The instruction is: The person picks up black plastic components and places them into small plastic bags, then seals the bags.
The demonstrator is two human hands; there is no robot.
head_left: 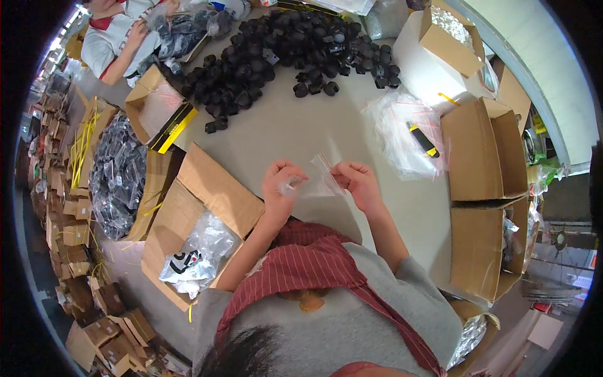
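Above the grey table (pixel 308 135) in front of me, my right hand (pixel 359 183) pinches the edge of a small clear zip bag (pixel 325 178). My left hand (pixel 277 182) is curled closed, a bit to the left of that bag. A crumpled bit of clear plastic (pixel 290 185) shows between its fingers; its exact kind is hard to make out. The two hands are apart. To the right lies a loose pile of clear zip bags (pixel 399 141), with a yellow and black utility knife (pixel 424 139) on top.
Many small black plastic parts (pixel 295 38) are heaped at the far side. Cardboard boxes (pixel 480 151) line the right. An open carton (pixel 220 182) with plastic bags stands at left, near a box of dark packed pieces (pixel 118 176). Another person (pixel 122 41) works at far left.
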